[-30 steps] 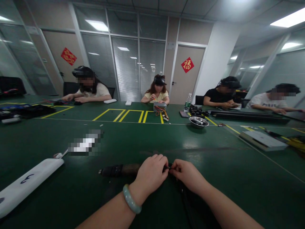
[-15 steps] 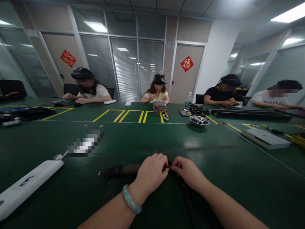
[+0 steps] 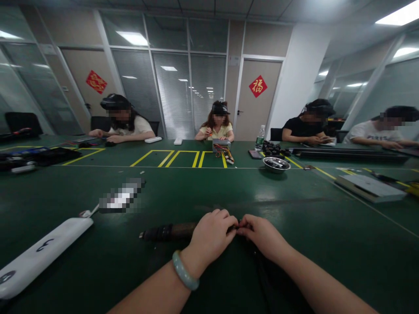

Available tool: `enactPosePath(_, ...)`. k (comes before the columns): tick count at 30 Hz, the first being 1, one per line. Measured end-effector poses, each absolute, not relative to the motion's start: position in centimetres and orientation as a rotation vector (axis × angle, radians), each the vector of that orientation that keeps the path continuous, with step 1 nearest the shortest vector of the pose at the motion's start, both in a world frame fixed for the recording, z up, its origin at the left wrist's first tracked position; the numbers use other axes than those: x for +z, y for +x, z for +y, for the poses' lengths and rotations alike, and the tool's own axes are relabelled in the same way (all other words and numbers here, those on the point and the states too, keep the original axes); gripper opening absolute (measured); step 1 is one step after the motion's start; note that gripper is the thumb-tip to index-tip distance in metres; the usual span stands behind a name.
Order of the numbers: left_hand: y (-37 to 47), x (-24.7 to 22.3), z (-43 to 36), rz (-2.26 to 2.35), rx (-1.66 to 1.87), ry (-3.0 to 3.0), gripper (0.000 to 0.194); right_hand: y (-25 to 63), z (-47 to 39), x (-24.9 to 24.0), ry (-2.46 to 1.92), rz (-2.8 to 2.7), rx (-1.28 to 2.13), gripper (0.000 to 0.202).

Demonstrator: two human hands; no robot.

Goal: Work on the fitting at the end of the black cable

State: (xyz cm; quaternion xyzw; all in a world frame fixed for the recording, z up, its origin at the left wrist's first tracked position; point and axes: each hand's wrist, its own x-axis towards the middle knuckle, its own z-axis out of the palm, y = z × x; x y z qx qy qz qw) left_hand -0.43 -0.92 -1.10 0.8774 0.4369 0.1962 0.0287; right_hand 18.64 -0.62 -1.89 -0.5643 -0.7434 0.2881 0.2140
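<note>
A dark, slim electric screwdriver [image 3: 163,232] lies on the green table, its metal tip pointing left. My left hand [image 3: 212,233] is closed around its right end, so that part is hidden. A pale green bangle [image 3: 185,272] sits on that wrist. Close against the left fingertips, my right hand [image 3: 258,233] pinches something small and dark at the tool's tail, too covered to make out. Below my right hand a black cord [image 3: 257,261] runs down toward me.
To the left lie a white power strip [image 3: 49,253] and a blurred-out phone-like object [image 3: 121,198]. Further off stand a metal bowl [image 3: 276,165], a water bottle [image 3: 260,138] and a flat white box [image 3: 369,187]. Several people sit across the table [image 3: 183,187].
The view has shifted slightly, so everything sits a little further right. My hands keep the same grip, and their fingertips now hide more of the small gap between them.
</note>
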Motion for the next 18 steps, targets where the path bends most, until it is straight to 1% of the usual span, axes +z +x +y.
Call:
enactPosePath(5,-0.51,-1.21,-1.03,1.354,0.613,2.685,0.009,18.48,-0.93,-1.89,-1.551,-2.047,0.944,0.014)
enactPosePath(8,-0.48,-1.18,-1.1,1.356,0.618,2.687,0.008,18.6,-1.14,-1.61,-1.579,-2.051,0.936,0.017)
enactPosePath(12,-0.51,-1.2,-1.08,1.346,0.642,2.686,0.008,18.79,-1.29,-1.23,-1.602,-2.08,0.885,0.016)
enactPosePath(18,-0.5,-1.71,-0.75,1.338,0.673,2.686,0.009,18.99,-0.82,-1.7,-1.593,-2.082,0.909,0.014)
